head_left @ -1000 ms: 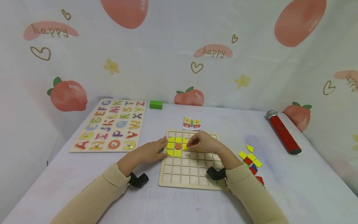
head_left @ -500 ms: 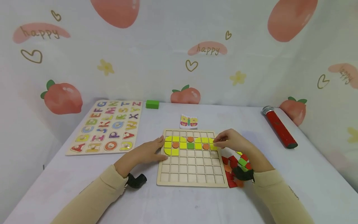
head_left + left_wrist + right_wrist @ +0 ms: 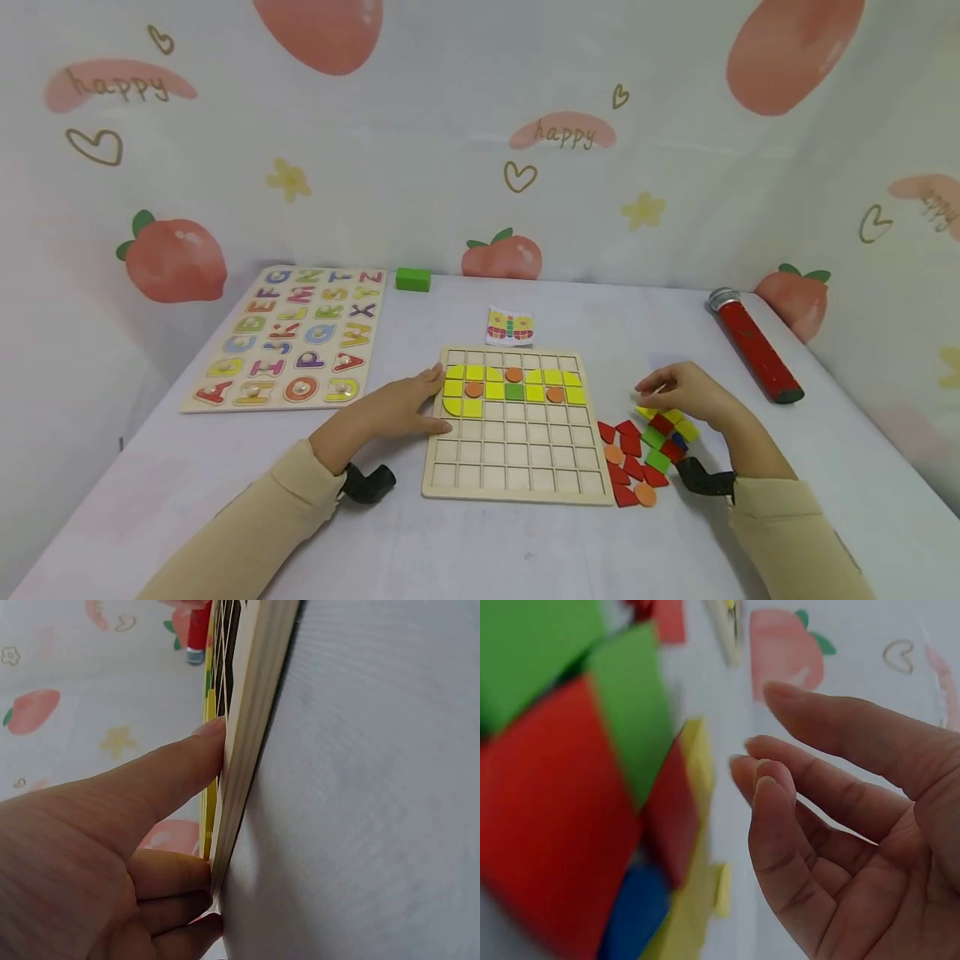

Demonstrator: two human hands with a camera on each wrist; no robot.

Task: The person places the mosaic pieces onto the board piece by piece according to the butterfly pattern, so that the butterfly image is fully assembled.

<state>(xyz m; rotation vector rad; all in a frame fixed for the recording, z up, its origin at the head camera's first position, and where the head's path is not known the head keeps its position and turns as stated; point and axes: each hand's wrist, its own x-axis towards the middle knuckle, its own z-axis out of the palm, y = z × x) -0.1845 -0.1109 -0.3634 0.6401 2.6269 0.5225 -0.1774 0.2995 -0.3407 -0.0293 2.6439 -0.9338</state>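
**Right hand [image 3: 693, 393] shifted from the grid board [image 3: 495, 454] to the loose pieces [image 3: 657, 462]**

Half a second earlier, the right hand was at the grid board's right edge, by the rightmost yellow tiles [image 3: 575, 395]; it now hovers over the loose pieces to the board's right. Its thumb and fingers stand apart, with nothing visible between them. The left hand [image 3: 397, 407] rests at the board's left edge, fingers extended, thumb on the rim. The two hands are well apart.

With the rightmost tiles uncovered, two rows of yellow, orange and green run across the board. A third row holds two yellow tiles at left and none at right; judged against the butterfly on the picture card [image 3: 510, 327] beyond the board's far edge, the right wing appears unfinished.

Legible writing: "happy" repeats on the backdrop [image 3: 420, 167] behind the board, and colored capitals, including A, H, O and U in the nearest row, fill the alphabet board [image 3: 277, 398] to the grid board's left. No brand can be read.
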